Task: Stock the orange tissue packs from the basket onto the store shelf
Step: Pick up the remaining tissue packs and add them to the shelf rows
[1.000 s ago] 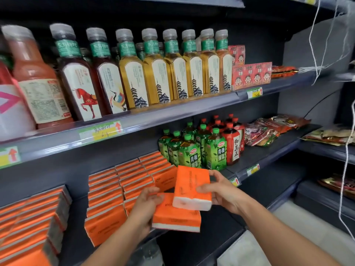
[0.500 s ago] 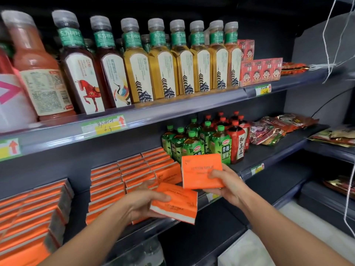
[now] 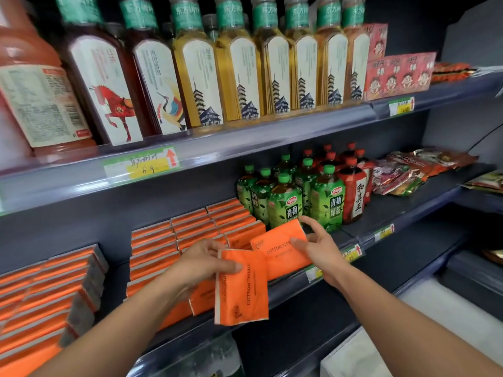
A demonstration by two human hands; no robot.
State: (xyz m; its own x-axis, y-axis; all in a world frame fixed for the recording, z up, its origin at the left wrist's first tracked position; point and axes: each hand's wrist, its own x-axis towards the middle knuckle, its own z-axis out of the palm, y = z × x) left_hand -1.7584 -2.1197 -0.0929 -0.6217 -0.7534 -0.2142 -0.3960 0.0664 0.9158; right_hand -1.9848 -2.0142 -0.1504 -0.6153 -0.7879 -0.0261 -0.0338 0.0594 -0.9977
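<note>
Fingers of the left hand [image 3: 201, 263] curl round one tissue pack [image 3: 242, 287], thumb across its face, holding it upright just in front of the shelf lip [image 3: 288, 285]. Beside it the right hand [image 3: 318, 248] is spread almost flat, its thumb and straight fingers touching a second pack [image 3: 280, 248] that sits tilted on the shelf. Stocked stacks [image 3: 196, 232] lie behind the left hand, and green tea bottles [image 3: 285, 210] stand just past the right fingertips.

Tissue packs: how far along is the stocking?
Done: stacked packs line the shelf. In hand: left hand grips one pack; right hand touches a second pack at the shelf lip. Left: seating both; basket unseen.
</note>
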